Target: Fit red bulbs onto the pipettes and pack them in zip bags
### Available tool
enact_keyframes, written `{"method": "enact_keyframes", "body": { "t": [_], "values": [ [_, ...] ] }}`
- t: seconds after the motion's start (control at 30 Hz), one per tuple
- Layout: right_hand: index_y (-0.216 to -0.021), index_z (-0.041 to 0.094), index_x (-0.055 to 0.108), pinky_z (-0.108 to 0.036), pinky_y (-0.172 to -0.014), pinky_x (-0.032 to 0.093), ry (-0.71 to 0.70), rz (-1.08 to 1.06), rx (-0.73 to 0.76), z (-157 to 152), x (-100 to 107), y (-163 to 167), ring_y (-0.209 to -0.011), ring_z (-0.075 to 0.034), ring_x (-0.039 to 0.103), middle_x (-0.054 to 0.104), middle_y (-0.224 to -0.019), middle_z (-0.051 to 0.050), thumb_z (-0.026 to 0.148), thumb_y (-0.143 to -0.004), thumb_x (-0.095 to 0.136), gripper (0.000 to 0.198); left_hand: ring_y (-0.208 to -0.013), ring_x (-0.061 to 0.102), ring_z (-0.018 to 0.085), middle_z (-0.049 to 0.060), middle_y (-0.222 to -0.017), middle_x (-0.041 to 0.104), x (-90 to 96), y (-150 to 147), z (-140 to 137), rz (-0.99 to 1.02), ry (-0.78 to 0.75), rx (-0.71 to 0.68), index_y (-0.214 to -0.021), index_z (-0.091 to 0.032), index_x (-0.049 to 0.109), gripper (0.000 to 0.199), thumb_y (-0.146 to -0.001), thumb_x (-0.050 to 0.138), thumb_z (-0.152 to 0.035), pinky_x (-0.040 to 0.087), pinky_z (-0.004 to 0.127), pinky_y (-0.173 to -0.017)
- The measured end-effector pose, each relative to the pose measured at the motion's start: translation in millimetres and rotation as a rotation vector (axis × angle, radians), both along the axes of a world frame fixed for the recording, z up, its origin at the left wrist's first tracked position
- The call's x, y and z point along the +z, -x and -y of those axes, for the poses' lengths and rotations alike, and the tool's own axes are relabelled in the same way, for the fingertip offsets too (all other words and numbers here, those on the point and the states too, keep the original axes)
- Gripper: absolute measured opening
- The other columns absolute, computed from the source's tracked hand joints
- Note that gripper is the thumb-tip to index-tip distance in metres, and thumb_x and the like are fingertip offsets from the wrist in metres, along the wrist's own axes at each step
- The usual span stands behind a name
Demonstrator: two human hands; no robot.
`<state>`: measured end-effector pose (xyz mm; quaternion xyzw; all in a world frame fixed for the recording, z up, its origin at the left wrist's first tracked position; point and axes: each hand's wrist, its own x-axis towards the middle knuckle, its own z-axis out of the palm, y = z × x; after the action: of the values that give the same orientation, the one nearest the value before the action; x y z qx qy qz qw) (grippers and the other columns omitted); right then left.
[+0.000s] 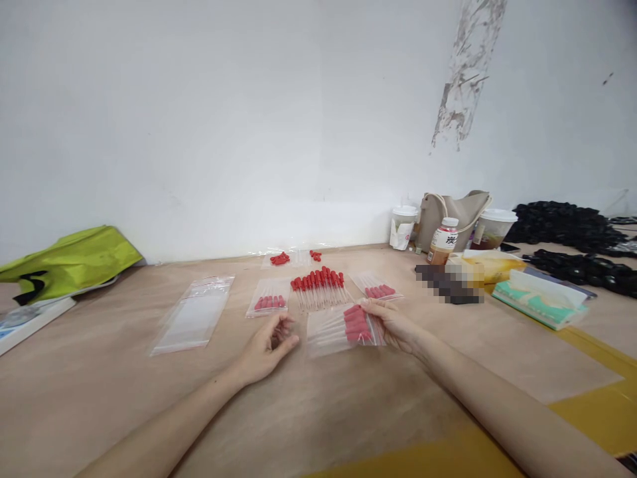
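My right hand (395,325) pinches the end of a clear zip bag (326,335) and holds it just above the table. Inside it lie several droppers (355,323) with red rubber bulbs toward my fingers. My left hand (271,348) rests left of the bag with nothing in it, its fingers loosely curled and the thumb apart. Beyond the bag, a row of loose red-bulbed droppers (318,289) lies on the brown paper. Filled bags of droppers flank that row: one bag (266,295) on the left, another bag (375,285) on the right.
Flat clear bags (194,315) lie to the left. Loose red bulbs (280,258) sit on plastic near the wall. A yellow-green bag (74,259) is at far left. At right stand a bottle (442,242), cups (403,227), a grey handbag (460,216) and a tissue pack (537,299).
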<state>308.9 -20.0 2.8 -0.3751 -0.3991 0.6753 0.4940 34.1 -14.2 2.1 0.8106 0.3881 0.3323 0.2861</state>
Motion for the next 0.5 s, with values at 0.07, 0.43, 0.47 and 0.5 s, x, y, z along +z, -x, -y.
{"method": "enact_keyframes", "body": {
  "t": [0.07, 0.43, 0.47, 0.5],
  "values": [
    [-0.082, 0.014, 0.057, -0.029, -0.067, 0.051, -0.012, -0.074, -0.029, -1, -1, 0, -0.068, -0.014, 0.063, 0.066, -0.074, -0.004, 0.024, -0.076, 0.054, 0.012, -0.064, 0.055, 0.013, -0.001, -0.074, 0.054, 1.2, -4, 1, 0.120, 0.184, -0.013, -0.108, -0.022, 0.040, 0.033, -0.082, 0.045, -0.042, 0.045, 0.025, -0.057],
    [-0.070, 0.016, 0.052, -0.024, -0.057, 0.052, -0.150, -0.044, -0.298, -12, 12, -6, -0.060, -0.012, 0.062, 0.065, -0.070, -0.002, 0.018, -0.075, 0.054, 0.006, -0.074, 0.053, 0.015, 0.004, -0.094, 0.054, 22.9, 2, -3, -0.106, -0.015, 0.109, -0.114, -0.022, 0.044, 0.044, -0.076, 0.050, -0.045, 0.043, 0.028, -0.066],
    [-0.069, 0.016, 0.052, -0.023, -0.055, 0.052, -0.155, -0.013, -0.385, -19, 16, -18, -0.058, -0.012, 0.062, 0.065, -0.067, -0.002, 0.016, -0.075, 0.053, 0.006, -0.074, 0.053, 0.016, 0.003, -0.089, 0.056, 30.0, 14, -12, -0.193, -0.073, 0.179, -0.111, -0.021, 0.047, 0.041, -0.077, 0.047, -0.045, 0.043, 0.029, -0.067],
    [-0.069, 0.017, 0.051, -0.023, -0.052, 0.051, -0.178, 0.009, -0.461, -27, 19, -31, -0.055, -0.012, 0.061, 0.064, -0.065, -0.001, 0.015, -0.075, 0.052, 0.007, -0.073, 0.054, 0.017, 0.003, -0.084, 0.057, 37.3, 28, -21, -0.273, -0.107, 0.252, -0.106, -0.020, 0.050, 0.040, -0.077, 0.046, -0.046, 0.043, 0.029, -0.067]
  ]
}}
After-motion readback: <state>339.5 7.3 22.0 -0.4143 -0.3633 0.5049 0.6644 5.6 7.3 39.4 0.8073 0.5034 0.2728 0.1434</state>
